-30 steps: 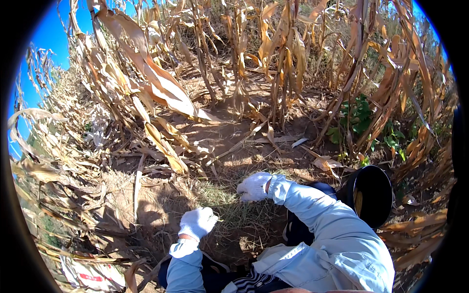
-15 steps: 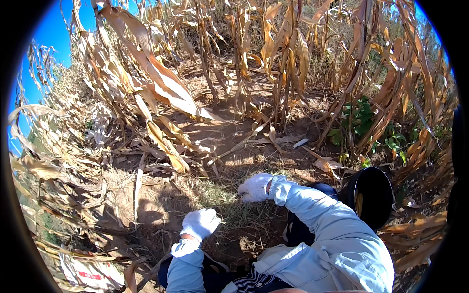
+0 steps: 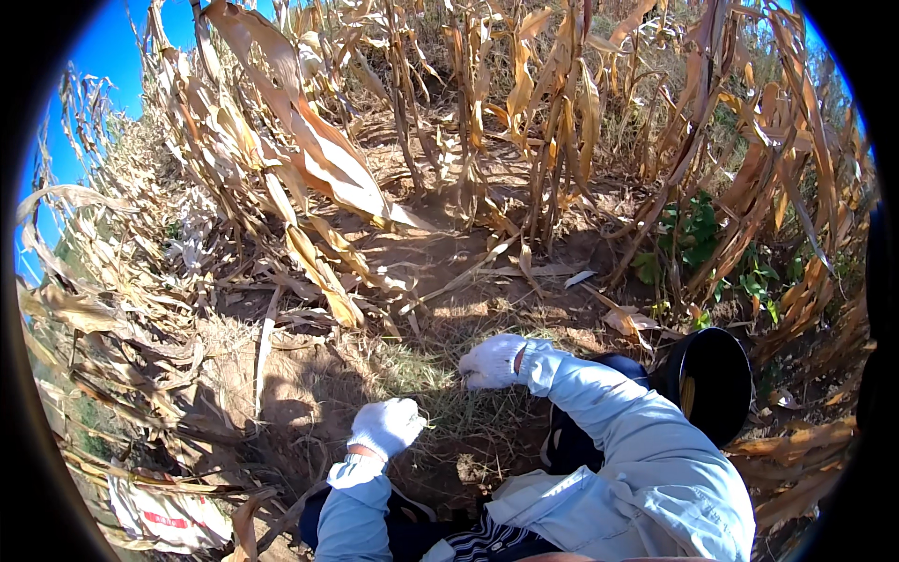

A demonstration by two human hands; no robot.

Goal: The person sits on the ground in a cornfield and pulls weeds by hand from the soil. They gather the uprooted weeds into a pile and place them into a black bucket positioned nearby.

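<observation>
White knitted gloves cover both hands, and light blue sleeves reach to the wrists. My left hand (image 3: pixel 387 428) is curled closed low over the ground in front of my knees. Farther forward and to the right, my right hand (image 3: pixel 490 362) is closed too, at the edge of a patch of thin cut or dry grass (image 3: pixel 412 371). The grass lies between and around the two hands, loose on brown soil. Whatever the fingers may hold is hidden by the gloves.
Beside my right knee stands a black bucket (image 3: pixel 717 386) with a yellow corn cob (image 3: pixel 688 397) inside. A white sack with red print (image 3: pixel 169 515) lies at lower left. Dry corn stalks (image 3: pixel 562 131) stand ahead; green leafy plants (image 3: pixel 693 234) grow at right.
Both hands keep nearly the same place and closed shape. The whole view has shifted very slightly.
</observation>
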